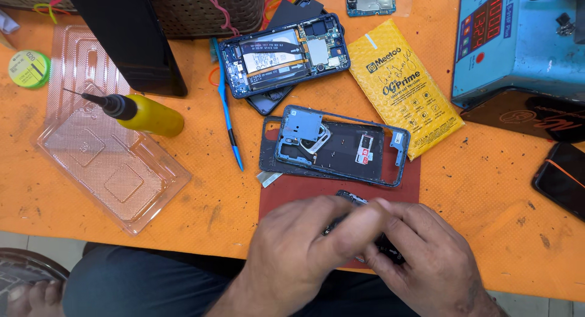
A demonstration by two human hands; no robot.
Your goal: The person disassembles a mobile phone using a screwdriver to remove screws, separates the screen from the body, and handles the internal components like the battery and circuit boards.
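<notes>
My left hand [304, 244] and my right hand [420, 250] meet at the near edge of the orange bench, both closed around a small dark phone part [350, 199] of which only a corner shows. They hover over a dark red mat [280, 195]. Just beyond lies a blue phone frame on a black back cover [335, 145]. Farther back an opened phone [285, 54] shows its battery and boards.
A yellow squeeze bottle with a black needle tip [143, 113] lies on a clear plastic tray [106, 158] at the left. A blue pry tool [226, 110], a yellow padded pouch [402, 88], a blue machine with a red display [518, 43] and a black phone [563, 177] surround the work.
</notes>
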